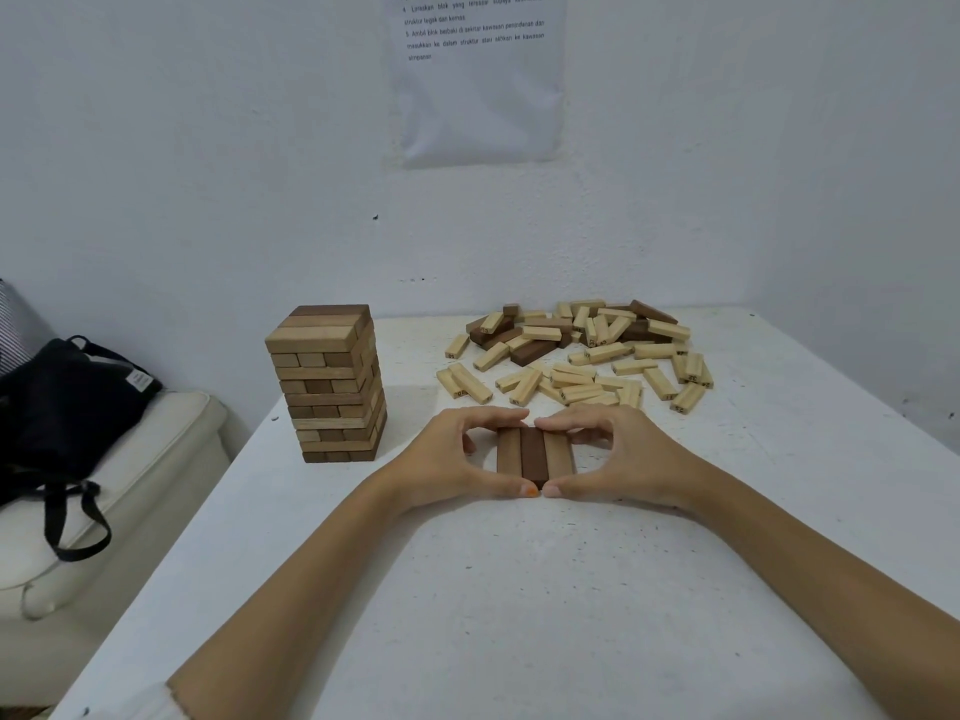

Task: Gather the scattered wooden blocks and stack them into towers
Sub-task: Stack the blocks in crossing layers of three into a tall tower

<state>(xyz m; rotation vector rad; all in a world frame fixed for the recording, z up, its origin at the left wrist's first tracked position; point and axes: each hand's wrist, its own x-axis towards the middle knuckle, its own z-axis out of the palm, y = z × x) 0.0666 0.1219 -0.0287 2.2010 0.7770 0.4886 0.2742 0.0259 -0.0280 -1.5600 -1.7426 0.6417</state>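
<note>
My only camera rides on my head, wide-angle, facing forward and down across the table [519,589] toward the wall [208,148]. It looks closely over my left hand [447,459] and right hand [628,454] gripping a block row [535,454].

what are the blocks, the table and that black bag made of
The row of three blocks and the tower look like smooth unvarnished wood: matte, light tan to dark brown. The table seems white-painted board, chipped and speckled; core unclear. The black bag looks like matte woven fabric, softly slumped.

The white table [519,589] bears a block tower [327,387], a scattered block pile [582,350] and a flat three-block row [535,454].
</note>
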